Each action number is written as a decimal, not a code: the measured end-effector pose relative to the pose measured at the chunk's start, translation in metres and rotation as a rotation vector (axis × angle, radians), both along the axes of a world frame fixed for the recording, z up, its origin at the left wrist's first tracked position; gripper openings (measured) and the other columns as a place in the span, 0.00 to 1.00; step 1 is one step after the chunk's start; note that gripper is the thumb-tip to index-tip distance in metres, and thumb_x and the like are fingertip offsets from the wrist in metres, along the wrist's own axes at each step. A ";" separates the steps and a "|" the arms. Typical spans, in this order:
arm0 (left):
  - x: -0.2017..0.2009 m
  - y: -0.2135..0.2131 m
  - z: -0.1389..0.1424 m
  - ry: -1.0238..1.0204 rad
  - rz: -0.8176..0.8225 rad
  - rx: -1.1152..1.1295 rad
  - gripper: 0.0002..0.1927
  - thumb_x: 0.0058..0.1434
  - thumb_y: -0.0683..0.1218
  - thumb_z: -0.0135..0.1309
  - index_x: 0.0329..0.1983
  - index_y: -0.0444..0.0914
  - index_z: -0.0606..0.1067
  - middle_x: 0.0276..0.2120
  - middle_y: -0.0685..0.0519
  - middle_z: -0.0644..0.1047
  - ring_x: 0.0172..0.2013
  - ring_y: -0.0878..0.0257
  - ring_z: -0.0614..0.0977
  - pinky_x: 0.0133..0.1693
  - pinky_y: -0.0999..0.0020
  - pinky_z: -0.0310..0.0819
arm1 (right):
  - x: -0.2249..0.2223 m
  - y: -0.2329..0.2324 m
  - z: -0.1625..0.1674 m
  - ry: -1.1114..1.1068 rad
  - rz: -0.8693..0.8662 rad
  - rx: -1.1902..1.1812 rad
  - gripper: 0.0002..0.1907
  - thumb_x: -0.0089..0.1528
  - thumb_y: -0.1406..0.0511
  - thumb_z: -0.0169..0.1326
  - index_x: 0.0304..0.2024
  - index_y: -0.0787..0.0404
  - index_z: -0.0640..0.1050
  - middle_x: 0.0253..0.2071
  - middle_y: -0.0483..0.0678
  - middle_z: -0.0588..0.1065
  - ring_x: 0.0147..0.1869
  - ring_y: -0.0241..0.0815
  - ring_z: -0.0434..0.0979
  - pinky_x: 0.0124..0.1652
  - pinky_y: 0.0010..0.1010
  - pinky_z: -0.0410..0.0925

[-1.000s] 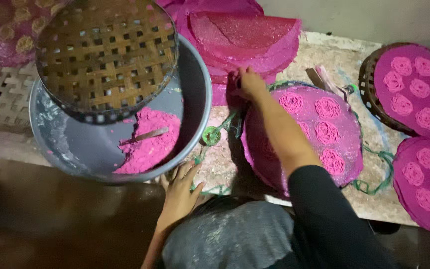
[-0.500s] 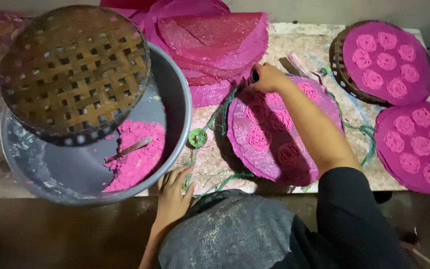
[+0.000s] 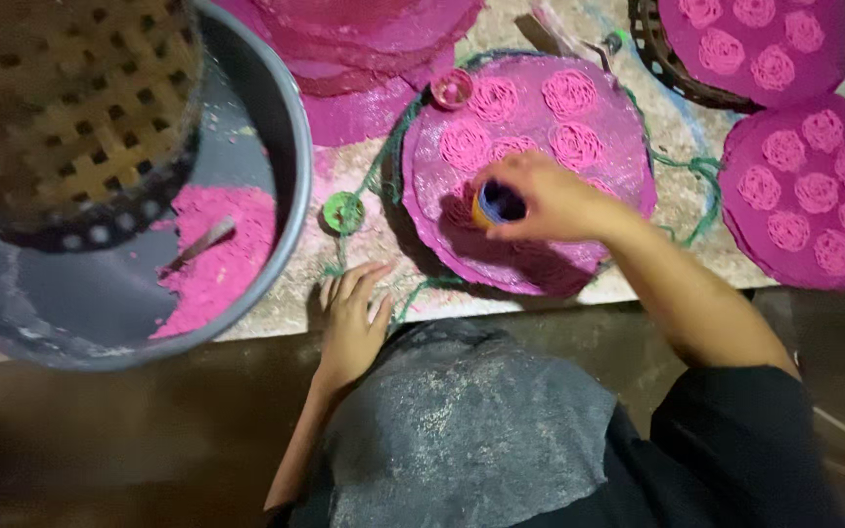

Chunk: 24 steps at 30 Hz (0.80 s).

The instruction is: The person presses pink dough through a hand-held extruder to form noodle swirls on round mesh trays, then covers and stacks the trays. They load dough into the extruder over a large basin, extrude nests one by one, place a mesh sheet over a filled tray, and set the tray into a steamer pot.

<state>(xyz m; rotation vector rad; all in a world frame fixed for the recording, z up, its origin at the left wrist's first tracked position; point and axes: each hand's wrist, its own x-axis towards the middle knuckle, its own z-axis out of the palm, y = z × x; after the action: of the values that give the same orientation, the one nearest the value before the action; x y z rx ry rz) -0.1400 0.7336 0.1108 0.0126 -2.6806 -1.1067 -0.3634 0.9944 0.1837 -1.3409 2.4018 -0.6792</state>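
The right hand (image 3: 540, 200) reaches out over the middle round pink tray (image 3: 530, 166), arm stretched from the near right, its grip clamped around a small blue and yellow cup (image 3: 494, 203) held mouth-up just above the near part of the tray. The left hand (image 3: 352, 318) lies flat on the counter (image 3: 364, 264) at its near edge, fingers spread apart and holding nothing, just near of a small green cap (image 3: 343, 211).

Half a second ago the right hand was at the tray's far left rim; it has since come back toward the tray's near middle. The left hand has stayed in place.

The counter is rough and dusted with pink powder. At left stands a large grey basin (image 3: 276, 147) with a heap of pink paste (image 3: 217, 264) and a woven bamboo sieve (image 3: 70, 108) resting over it. More pink trays with coiled rosettes (image 3: 804, 186) lie at the right, and a stack of pink discs (image 3: 374, 39) at the far side.
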 end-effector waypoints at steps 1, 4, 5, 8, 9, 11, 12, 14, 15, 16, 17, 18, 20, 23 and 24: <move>-0.003 0.008 -0.002 0.022 -0.013 0.005 0.19 0.63 0.46 0.56 0.58 0.40 0.75 0.57 0.48 0.75 0.59 0.50 0.73 0.65 0.53 0.55 | 0.015 0.002 -0.001 0.003 0.001 0.049 0.36 0.49 0.57 0.71 0.58 0.53 0.74 0.52 0.55 0.74 0.60 0.60 0.70 0.58 0.49 0.65; -0.011 0.032 -0.006 0.048 -0.062 0.037 0.19 0.63 0.46 0.56 0.58 0.40 0.75 0.56 0.48 0.75 0.60 0.51 0.74 0.65 0.51 0.53 | 0.050 0.002 -0.008 0.024 -0.036 0.110 0.38 0.48 0.58 0.72 0.58 0.54 0.73 0.54 0.54 0.73 0.59 0.60 0.69 0.56 0.47 0.66; -0.013 0.039 -0.007 0.053 -0.081 0.050 0.19 0.64 0.46 0.56 0.58 0.41 0.76 0.56 0.49 0.75 0.60 0.50 0.74 0.65 0.50 0.53 | 0.058 0.001 -0.011 0.034 -0.056 0.116 0.38 0.47 0.58 0.72 0.59 0.55 0.72 0.55 0.55 0.73 0.59 0.61 0.69 0.55 0.47 0.66; -0.018 0.054 -0.010 0.034 -0.103 0.026 0.19 0.61 0.46 0.56 0.57 0.41 0.77 0.56 0.48 0.75 0.59 0.49 0.72 0.64 0.51 0.54 | 0.072 0.007 -0.020 0.063 -0.066 0.059 0.44 0.42 0.56 0.74 0.60 0.54 0.73 0.57 0.55 0.72 0.58 0.61 0.69 0.54 0.48 0.66; -0.019 0.057 -0.010 0.043 -0.096 0.025 0.19 0.62 0.46 0.56 0.57 0.41 0.76 0.56 0.48 0.75 0.59 0.49 0.72 0.64 0.51 0.54 | 0.072 0.014 -0.021 0.077 -0.081 -0.033 0.43 0.43 0.56 0.74 0.60 0.54 0.73 0.57 0.56 0.72 0.59 0.60 0.69 0.55 0.48 0.66; -0.019 0.060 -0.011 0.054 -0.079 0.023 0.19 0.62 0.46 0.57 0.57 0.40 0.76 0.56 0.49 0.75 0.60 0.50 0.72 0.65 0.50 0.53 | 0.067 0.036 -0.024 0.102 -0.106 -0.216 0.42 0.46 0.54 0.74 0.60 0.55 0.74 0.56 0.58 0.71 0.61 0.59 0.70 0.57 0.47 0.66; -0.018 0.060 -0.011 0.033 -0.054 0.025 0.19 0.63 0.46 0.56 0.57 0.41 0.76 0.56 0.49 0.75 0.60 0.50 0.72 0.65 0.51 0.53 | 0.059 0.050 -0.024 0.069 -0.185 -0.210 0.40 0.47 0.54 0.74 0.60 0.55 0.74 0.53 0.56 0.72 0.60 0.58 0.71 0.58 0.46 0.67; -0.014 0.059 -0.011 -0.009 0.001 0.029 0.19 0.63 0.46 0.56 0.58 0.41 0.76 0.56 0.48 0.75 0.59 0.51 0.73 0.65 0.51 0.54 | 0.032 0.086 -0.026 0.117 -0.338 -0.238 0.39 0.51 0.55 0.74 0.60 0.58 0.74 0.53 0.56 0.72 0.60 0.58 0.71 0.58 0.44 0.67; -0.012 0.057 -0.011 -0.007 0.033 0.023 0.19 0.63 0.46 0.56 0.58 0.41 0.76 0.56 0.49 0.75 0.60 0.51 0.72 0.64 0.52 0.54 | 0.015 0.104 -0.028 0.202 -0.411 -0.272 0.38 0.53 0.55 0.74 0.60 0.61 0.73 0.55 0.58 0.71 0.61 0.59 0.71 0.59 0.44 0.67; -0.010 0.055 -0.011 -0.004 0.065 0.018 0.19 0.63 0.46 0.56 0.57 0.41 0.76 0.56 0.49 0.75 0.60 0.51 0.72 0.64 0.52 0.55 | -0.003 0.120 -0.033 0.204 -0.539 -0.276 0.39 0.52 0.55 0.74 0.60 0.63 0.72 0.54 0.58 0.72 0.60 0.59 0.72 0.59 0.44 0.66; -0.009 0.053 -0.010 -0.002 0.097 0.013 0.19 0.63 0.46 0.56 0.57 0.41 0.76 0.56 0.49 0.75 0.60 0.51 0.72 0.63 0.52 0.55 | -0.020 0.134 -0.041 0.204 -0.667 -0.278 0.41 0.51 0.55 0.75 0.59 0.65 0.71 0.54 0.58 0.73 0.59 0.60 0.72 0.59 0.45 0.66; -0.007 0.051 -0.008 0.005 0.117 -0.006 0.18 0.63 0.45 0.56 0.57 0.41 0.77 0.56 0.49 0.75 0.60 0.51 0.72 0.63 0.52 0.56 | -0.034 0.146 -0.051 0.237 -0.710 -0.229 0.41 0.51 0.55 0.76 0.59 0.66 0.71 0.53 0.59 0.73 0.59 0.61 0.72 0.58 0.46 0.65; -0.006 0.047 -0.001 0.018 0.170 -0.046 0.17 0.63 0.45 0.57 0.56 0.41 0.77 0.56 0.49 0.75 0.59 0.50 0.73 0.62 0.53 0.58 | -0.059 0.161 -0.076 0.301 -0.783 -0.134 0.42 0.51 0.54 0.77 0.58 0.68 0.71 0.52 0.62 0.73 0.58 0.64 0.71 0.57 0.49 0.64; -0.002 0.038 0.018 0.072 0.171 0.018 0.17 0.63 0.42 0.55 0.56 0.39 0.76 0.56 0.48 0.75 0.58 0.48 0.75 0.59 0.56 0.66 | -0.083 0.166 -0.111 0.334 -0.826 -0.107 0.41 0.53 0.54 0.77 0.58 0.66 0.72 0.53 0.62 0.73 0.59 0.64 0.72 0.58 0.48 0.65; 0.002 0.034 0.026 0.068 0.191 0.041 0.17 0.63 0.41 0.55 0.55 0.39 0.76 0.55 0.47 0.75 0.57 0.48 0.76 0.57 0.57 0.68 | -0.086 0.166 -0.120 0.382 -0.806 -0.117 0.43 0.53 0.53 0.77 0.60 0.67 0.71 0.55 0.63 0.73 0.60 0.64 0.71 0.59 0.48 0.65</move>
<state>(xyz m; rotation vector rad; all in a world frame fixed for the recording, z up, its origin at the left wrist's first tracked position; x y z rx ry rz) -0.1383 0.7678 0.1370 0.2294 -2.5346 -1.0823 -0.4495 1.1600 0.0642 -0.5068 3.2773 -0.8066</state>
